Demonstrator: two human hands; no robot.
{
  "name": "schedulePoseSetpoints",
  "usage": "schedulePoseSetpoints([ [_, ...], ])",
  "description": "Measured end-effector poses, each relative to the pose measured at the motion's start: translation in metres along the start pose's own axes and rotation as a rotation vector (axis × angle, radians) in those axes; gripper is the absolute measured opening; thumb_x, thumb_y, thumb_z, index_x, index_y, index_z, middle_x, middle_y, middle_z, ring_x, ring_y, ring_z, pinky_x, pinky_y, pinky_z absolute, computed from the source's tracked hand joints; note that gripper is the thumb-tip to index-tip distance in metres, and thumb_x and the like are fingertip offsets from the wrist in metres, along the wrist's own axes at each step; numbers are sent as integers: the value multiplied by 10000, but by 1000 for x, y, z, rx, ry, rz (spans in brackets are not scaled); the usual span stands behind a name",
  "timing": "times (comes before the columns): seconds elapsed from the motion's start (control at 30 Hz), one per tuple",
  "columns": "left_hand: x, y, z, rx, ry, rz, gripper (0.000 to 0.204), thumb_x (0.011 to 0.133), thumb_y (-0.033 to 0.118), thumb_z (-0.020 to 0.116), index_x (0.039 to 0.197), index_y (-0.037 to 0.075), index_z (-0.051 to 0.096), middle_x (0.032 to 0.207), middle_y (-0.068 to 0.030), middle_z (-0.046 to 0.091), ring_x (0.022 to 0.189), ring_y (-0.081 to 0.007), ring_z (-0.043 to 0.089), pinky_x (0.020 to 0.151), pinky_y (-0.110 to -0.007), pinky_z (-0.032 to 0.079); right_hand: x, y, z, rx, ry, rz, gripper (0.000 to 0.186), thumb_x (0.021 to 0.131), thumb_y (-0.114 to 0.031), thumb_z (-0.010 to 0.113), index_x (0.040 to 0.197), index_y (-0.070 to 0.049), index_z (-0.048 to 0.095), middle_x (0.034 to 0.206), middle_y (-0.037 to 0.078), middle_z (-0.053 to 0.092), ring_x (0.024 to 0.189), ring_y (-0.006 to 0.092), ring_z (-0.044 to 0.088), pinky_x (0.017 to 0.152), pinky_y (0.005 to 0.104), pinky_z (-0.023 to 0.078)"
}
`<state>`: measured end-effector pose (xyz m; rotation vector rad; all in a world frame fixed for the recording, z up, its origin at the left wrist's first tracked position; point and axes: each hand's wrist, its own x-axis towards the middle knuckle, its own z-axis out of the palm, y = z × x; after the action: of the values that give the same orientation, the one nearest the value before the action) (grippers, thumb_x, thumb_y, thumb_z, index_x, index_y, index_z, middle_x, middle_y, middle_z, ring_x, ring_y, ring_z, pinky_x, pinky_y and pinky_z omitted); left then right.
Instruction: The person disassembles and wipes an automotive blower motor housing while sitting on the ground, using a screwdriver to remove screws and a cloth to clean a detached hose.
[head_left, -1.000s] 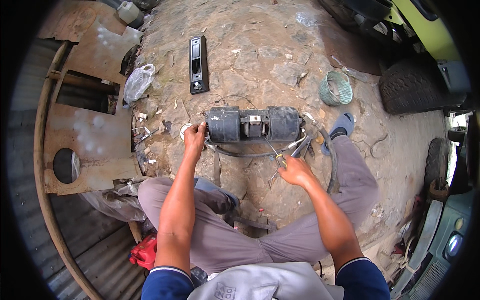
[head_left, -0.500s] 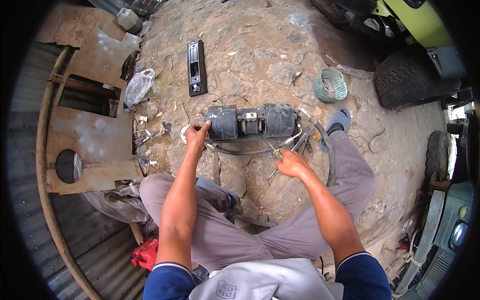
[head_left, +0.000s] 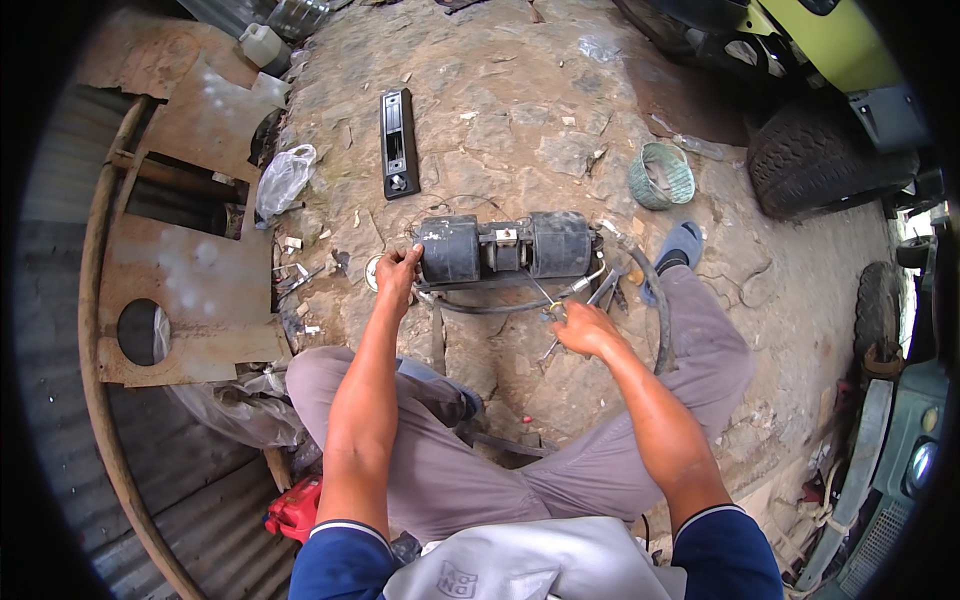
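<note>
A black twin-drum blower unit (head_left: 450,249) with a motor between its drums lies on the ground before me. My left hand (head_left: 398,270) pinches its left end, thumb up against the drum's edge. In my closed right hand (head_left: 585,327) is a screwdriver (head_left: 541,290), with a bit of yellow at its handle. Its thin shaft slants up and left to the unit's lower middle; the tip is too small to make out. A dark hose (head_left: 480,307) runs along the near side of the unit. Close to my left hand lies a pale round disc (head_left: 373,272), partly hidden.
Beyond the unit lies a long black vent panel (head_left: 398,145). A green woven basket (head_left: 662,177) stands at the right, short of a large tire (head_left: 830,160). Loose hand tools (head_left: 612,290) lie beside my right hand. Cut sheet metal (head_left: 190,285) leans at the left.
The whole view has shifted slightly. Both hands keep nearly the same place on the blower unit and the screwdriver.
</note>
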<state>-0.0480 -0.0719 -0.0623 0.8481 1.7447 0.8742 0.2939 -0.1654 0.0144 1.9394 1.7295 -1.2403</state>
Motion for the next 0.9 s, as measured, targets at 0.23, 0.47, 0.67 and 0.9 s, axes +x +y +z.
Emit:
schedulePoseSetpoints([
  [0.23,-10,15,7,250,64,21,340,946,309,703,929,-31,694,744,-40,652,634,-122,579,602,-299,469,1,0,0,3,-7,8,504,907,-342,605,1252,25,605,1218,274,662,1176,420,621,1004,505,482],
  [0.47,-7,13,-1,62,9,-26,326,916,310,743,819,7,672,683,-40,628,588,-120,548,553,-291,438,-2,-7,-5,10,-30,20,493,914,-330,599,1230,48,602,1219,293,656,1184,420,617,1009,492,476],
  [0.67,-11,11,12,463,180,231,389,944,301,604,873,-74,682,864,-307,684,883,-501,657,820,-536,497,-3,-9,-7,-4,-40,36,499,905,-329,597,1219,58,601,1216,309,651,1179,431,616,1014,493,470],
  [0.9,-7,5,3,656,180,285,373,918,294,576,867,-58,689,780,-266,687,723,-412,682,692,-470,525,7,-1,2,33,-30,12,511,898,-331,592,1203,79,600,1215,320,644,1187,436,610,1014,490,468],
])
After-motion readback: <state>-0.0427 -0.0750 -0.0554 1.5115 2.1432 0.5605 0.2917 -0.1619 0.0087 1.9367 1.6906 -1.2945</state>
